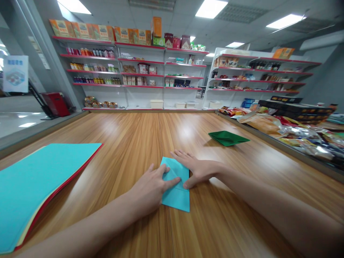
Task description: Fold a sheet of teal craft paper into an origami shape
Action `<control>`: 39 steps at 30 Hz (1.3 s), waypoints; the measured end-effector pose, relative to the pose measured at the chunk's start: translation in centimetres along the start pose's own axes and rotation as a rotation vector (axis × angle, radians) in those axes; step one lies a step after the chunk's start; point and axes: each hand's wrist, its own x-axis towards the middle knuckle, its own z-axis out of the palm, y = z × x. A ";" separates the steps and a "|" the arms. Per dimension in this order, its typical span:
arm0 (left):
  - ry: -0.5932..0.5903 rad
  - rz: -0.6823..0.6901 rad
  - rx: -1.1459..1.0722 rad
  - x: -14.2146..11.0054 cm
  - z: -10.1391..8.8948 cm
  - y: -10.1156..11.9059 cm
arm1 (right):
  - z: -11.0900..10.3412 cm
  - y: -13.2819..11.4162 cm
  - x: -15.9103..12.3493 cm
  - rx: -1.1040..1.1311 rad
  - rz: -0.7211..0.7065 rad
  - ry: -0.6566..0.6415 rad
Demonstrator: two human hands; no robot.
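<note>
Head view: a wood-grain table (129,143) fills the near scene, giving both forearms a broad, flat surface to work over.
Sheet stack: blue over cream and red, the stack (45,179) lies at the near left, well apart from the hands, probably so that it stays within reach without crowding them.
Folded blue paper: at the near middle, the piece (176,202) lies flat beneath both hands, where the hard tabletop seems to back the pressing.
Left hand: its thumb and bent fingers rest on the paper's left and middle, the hand (153,184) apparently pinning it; nothing is clamped.
Right hand: spread over the far right edge, the hand (198,169) seems to steady that side; the two hands are close but apart.
Green folded paper: farther right, the piece (228,138) sits untouched, seemingly out of the way.
Packaged goods: beyond the right rim, packets (263,125) lie heaped outside the working surface.
Shelving: farthest, stocked shelves (142,97) keep goods in rows.
</note>
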 end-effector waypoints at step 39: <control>0.036 -0.144 0.168 -1.6 -0.5 1.6 | 2.9 -1.9 1.2 0.111 0.489 0.208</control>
